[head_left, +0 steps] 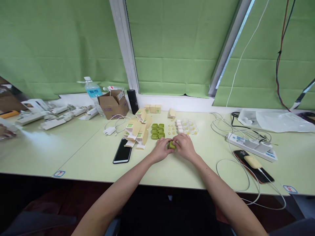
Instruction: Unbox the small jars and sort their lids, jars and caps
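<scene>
Over the table's middle, my left hand point(160, 149) and my right hand point(185, 147) pinch a small green square case point(172, 145) from its two sides. My fingers cover part of it. Just beyond my left hand, several matching green open cases point(157, 131) stand in two columns. To their right lie several tiny yellow pieces point(171, 129), then a column of small white blocks point(178, 126). Beside the blocks are rounded clear plastic pieces point(190, 127) with yellow spots. Left of the green cases, folded cream cardboard boxes point(136, 129) with green squares are piled up.
A phone point(122, 151), a white charger point(109, 130), a cardboard box point(113, 105), a black cylinder point(133, 101) and a water bottle point(94, 93) stand left. On the right are a power strip point(252, 146), loose cables and another phone point(267, 177). Another person's hand point(5, 131) shows far left.
</scene>
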`<act>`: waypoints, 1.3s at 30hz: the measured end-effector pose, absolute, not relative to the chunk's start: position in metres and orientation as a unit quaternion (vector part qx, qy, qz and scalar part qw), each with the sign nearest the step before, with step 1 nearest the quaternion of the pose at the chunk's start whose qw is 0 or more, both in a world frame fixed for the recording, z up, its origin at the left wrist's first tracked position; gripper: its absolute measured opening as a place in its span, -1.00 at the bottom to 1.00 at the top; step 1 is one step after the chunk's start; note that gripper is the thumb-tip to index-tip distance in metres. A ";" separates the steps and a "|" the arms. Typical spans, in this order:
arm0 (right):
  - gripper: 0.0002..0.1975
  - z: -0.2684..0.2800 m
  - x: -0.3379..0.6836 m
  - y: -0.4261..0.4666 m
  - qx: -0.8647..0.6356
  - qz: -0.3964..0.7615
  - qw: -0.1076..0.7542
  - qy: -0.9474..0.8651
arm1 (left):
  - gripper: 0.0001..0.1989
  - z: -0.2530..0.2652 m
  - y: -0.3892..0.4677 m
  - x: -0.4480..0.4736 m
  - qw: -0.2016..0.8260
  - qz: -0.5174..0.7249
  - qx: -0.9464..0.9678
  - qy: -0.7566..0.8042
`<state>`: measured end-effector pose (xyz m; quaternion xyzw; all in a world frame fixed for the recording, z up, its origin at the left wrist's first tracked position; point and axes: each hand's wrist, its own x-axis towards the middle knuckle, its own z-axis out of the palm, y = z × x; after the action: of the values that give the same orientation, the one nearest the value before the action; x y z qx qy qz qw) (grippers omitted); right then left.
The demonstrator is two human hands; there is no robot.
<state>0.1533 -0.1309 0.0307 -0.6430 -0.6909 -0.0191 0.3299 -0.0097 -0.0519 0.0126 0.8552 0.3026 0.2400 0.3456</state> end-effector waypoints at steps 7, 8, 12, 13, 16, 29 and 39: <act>-0.80 0.037 0.159 -0.129 -0.580 0.132 0.587 -0.549 | -0.57 0.012 -0.054 -0.007 0.328 0.252 0.863 0.290; -0.74 0.038 0.162 -0.127 -0.563 0.157 0.623 -0.519 | -0.49 0.011 -0.054 -0.008 0.329 0.262 0.860 0.289; -0.58 0.040 0.165 -0.125 -0.536 0.228 0.665 -0.467 | -0.25 0.012 -0.055 -0.012 0.340 0.323 0.836 0.285; -0.57 0.040 0.163 -0.125 -0.531 0.240 0.664 -0.469 | -0.24 0.013 -0.055 -0.013 0.342 0.343 0.830 0.277; -0.60 0.040 0.151 -0.126 -0.509 0.264 0.661 -0.484 | -0.34 0.016 -0.057 -0.014 0.340 0.400 0.815 0.244; -0.90 0.043 0.155 -0.145 -0.658 -0.009 0.231 -0.717 | -0.47 0.012 -0.020 -0.012 0.519 0.567 0.580 0.269; -0.76 0.058 0.217 -0.147 -0.742 -0.122 0.306 -0.584 | -0.46 0.011 -0.019 -0.013 0.523 0.562 0.574 0.284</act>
<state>0.2173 -0.1474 0.0582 -0.7418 -0.5840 -0.1219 0.3062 -0.0126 -0.0194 0.0112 0.5741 0.2842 0.5623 0.5229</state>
